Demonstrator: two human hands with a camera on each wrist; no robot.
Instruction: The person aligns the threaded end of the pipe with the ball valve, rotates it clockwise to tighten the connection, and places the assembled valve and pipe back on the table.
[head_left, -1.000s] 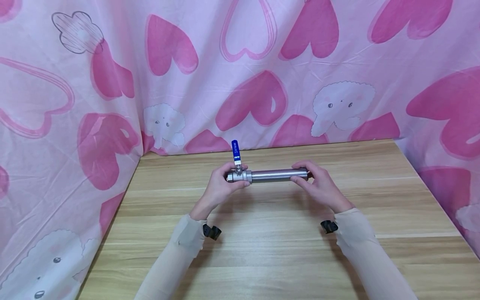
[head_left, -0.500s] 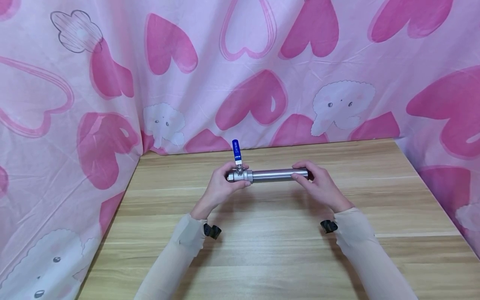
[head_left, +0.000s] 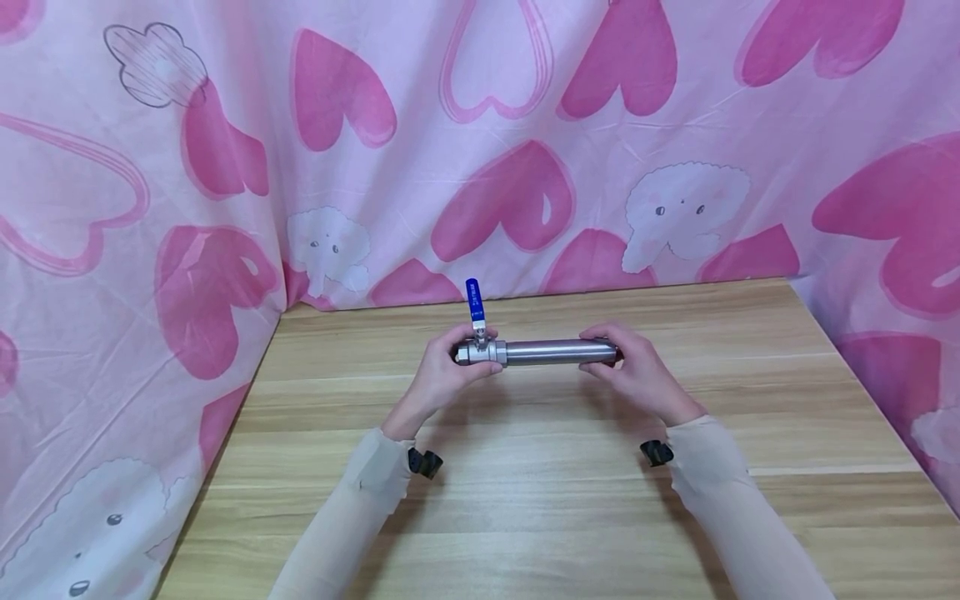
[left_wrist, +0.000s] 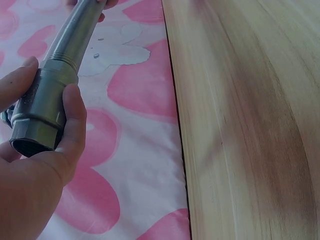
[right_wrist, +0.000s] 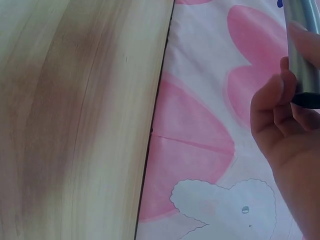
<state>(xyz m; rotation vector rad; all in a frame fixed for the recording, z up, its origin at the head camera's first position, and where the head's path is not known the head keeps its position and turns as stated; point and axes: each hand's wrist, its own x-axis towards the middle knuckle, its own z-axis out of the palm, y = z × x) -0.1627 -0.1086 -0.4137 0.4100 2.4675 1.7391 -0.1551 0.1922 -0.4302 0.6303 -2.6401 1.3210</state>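
Note:
A steel ball valve (head_left: 480, 353) with a blue lever handle (head_left: 476, 300) is joined to the left end of a smooth metal pipe (head_left: 543, 352). My left hand (head_left: 442, 369) grips the valve body, thumb in front and fingers behind. Its hex end (left_wrist: 35, 135) faces the palm in the left wrist view, and threads show where the pipe enters. My right hand (head_left: 633, 367) grips the pipe's right end between thumb and fingers. The pipe's dark open end (right_wrist: 306, 100) shows in the right wrist view. The assembly lies level above the table, the lever pointing away from me.
A wood-grain table (head_left: 525, 500) lies below the hands. Pink heart-patterned cloth (head_left: 495, 192) hangs behind it and along both sides. A small black camera (head_left: 425, 462) sits on the left wrist and another black camera (head_left: 657, 453) on the right.
The right hand's thumb and fingers have shifted round the pipe's end. The valve and lever have moved very slightly to the right; the left hand keeps its grip.

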